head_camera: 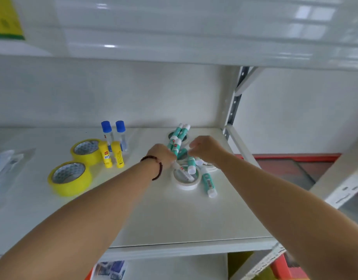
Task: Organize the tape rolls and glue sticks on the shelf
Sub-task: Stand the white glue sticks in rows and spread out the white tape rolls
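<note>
Two yellow tape rolls (pixel 70 177), two yellow glue sticks (pixel 106 156), two blue-capped bottles (pixel 107 134).

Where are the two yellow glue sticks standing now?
The yellow glue sticks stand upright left of centre on the shelf, between the yellow tape rolls and the blue-capped tubes.

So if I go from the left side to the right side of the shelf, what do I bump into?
Near yellow tape roll → far yellow tape roll → two yellow glue sticks, two blue-capped tubes behind them → left hand → pile of teal glue sticks on white tape rolls → right hand.
</note>
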